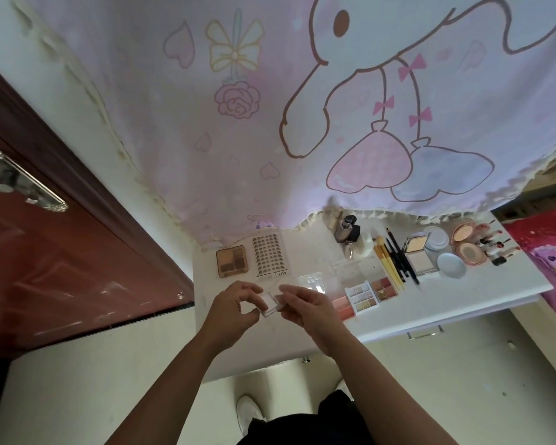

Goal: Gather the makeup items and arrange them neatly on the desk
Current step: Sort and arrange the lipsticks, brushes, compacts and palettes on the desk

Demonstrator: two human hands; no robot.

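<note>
Both hands hold a small clear square makeup case [271, 302] just above the white desk [482, 300] near its front left. My left hand [233, 305] pinches its left side and my right hand [305, 303] grips its right side. Behind the hands lie a brown eyeshadow palette [232, 261] and a false-lash card [269, 255]. To the right sit an open multi-colour palette [363, 293], yellow and black brushes [395, 260], an open powder compact [416, 253], a foundation bottle [347, 229], pink compacts [466, 242] and lipsticks [495, 247].
A pastel cartoon cloth [302, 107] hangs behind the desk. A red-brown door [45, 268] with a metal handle stands at the left. A pink bedcover [546, 245] borders the desk's right end. A clear lid [312, 281] lies just behind my right hand.
</note>
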